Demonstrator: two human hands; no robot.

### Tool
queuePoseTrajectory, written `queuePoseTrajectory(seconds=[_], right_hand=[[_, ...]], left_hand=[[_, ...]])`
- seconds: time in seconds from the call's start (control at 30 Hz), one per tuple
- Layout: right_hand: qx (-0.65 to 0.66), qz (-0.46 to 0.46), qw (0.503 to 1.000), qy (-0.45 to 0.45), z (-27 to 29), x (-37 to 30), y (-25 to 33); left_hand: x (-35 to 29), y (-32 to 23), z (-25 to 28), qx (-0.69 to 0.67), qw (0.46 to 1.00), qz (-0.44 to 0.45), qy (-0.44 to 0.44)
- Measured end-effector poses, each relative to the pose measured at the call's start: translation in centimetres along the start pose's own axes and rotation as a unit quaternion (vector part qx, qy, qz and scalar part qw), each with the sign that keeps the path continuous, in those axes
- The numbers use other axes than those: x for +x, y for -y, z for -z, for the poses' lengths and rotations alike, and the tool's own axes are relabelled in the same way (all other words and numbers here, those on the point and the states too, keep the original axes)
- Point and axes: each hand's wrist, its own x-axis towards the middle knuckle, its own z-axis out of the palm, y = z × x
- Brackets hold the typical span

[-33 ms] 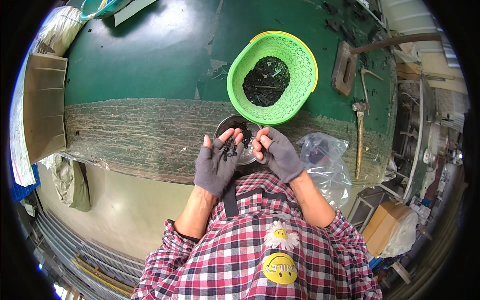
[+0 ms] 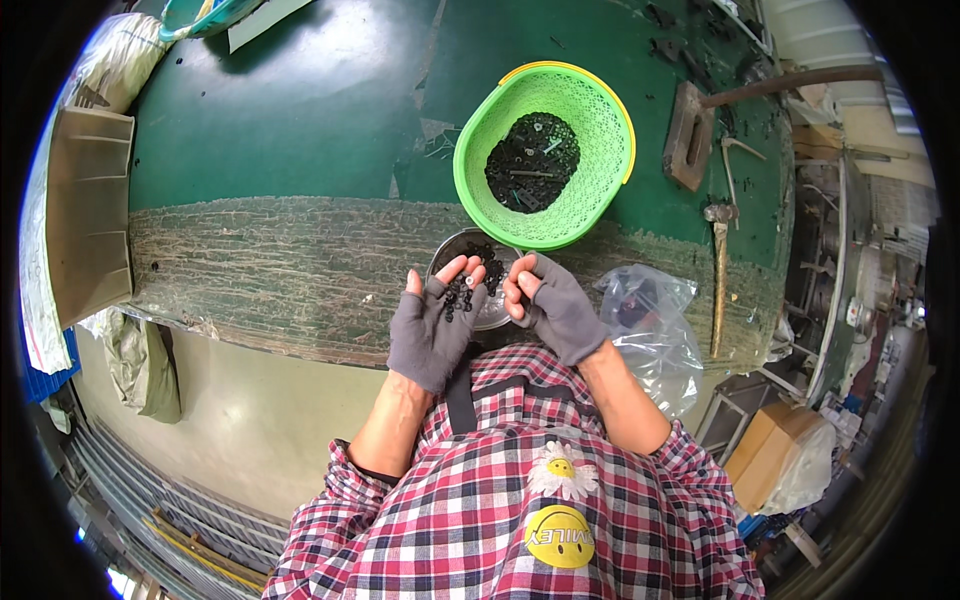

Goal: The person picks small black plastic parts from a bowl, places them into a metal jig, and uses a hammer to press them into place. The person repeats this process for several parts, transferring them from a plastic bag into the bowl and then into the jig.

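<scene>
Palm up and slightly cupped, my left hand [image 2: 428, 338] in a grey fingerless glove holds several small black nuts [image 2: 453, 303], with one pale piece among them near the fingers. My right hand [image 2: 562, 315], gloved the same way, is beside it with thumb and fingers curled together; whatever is between them, I cannot make out. Beneath both hands sits a round metal bowl [image 2: 438, 258] containing more black nuts, partly covered by my fingers. Just beyond it a green basket [image 2: 600, 185] with a yellow handle holds a heap of dark small hardware [image 2: 535, 175].
A clear plastic bag [image 2: 655, 335] lies right of my right hand, over the table edge. Further right are a hammer [image 2: 720, 270] and a wooden-handled block [image 2: 690, 140]. A grey bin [image 2: 92, 200] stands at the left of the green table [image 2: 290, 130].
The pale piece now shows more clearly among the nuts in my left hand. My hands have otherwise barely moved.
</scene>
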Motion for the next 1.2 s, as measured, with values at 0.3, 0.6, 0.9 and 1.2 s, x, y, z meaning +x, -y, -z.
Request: queuePoseTrajectory(seconds=[0.3, 0.6, 0.9, 1.2], right_hand=[[-0.028, 0.031, 0.999, 0.01, 0.3, 0.3, -0.7], [-0.494, 0.178, 0.847, -0.085, -4.0, 0.1, 0.1], [-0.691, 0.275, 0.669, -0.018, -3.8, 0.7, 0.0], [0.012, 0.011, 0.996, 0.092, -0.7, -0.2, 0.2]], left_hand=[[-0.3, -0.2, -0.3, -0.066, 0.997, 0.016, 0.035], [-1.0, -0.2, -1.5, -0.017, 0.995, 0.034, 0.093], [-1.3, 0.4, -1.1, 0.006, 0.995, 0.03, 0.095], [-1.3, 0.0, -1.6, -0.018, 0.995, 0.017, 0.092]])
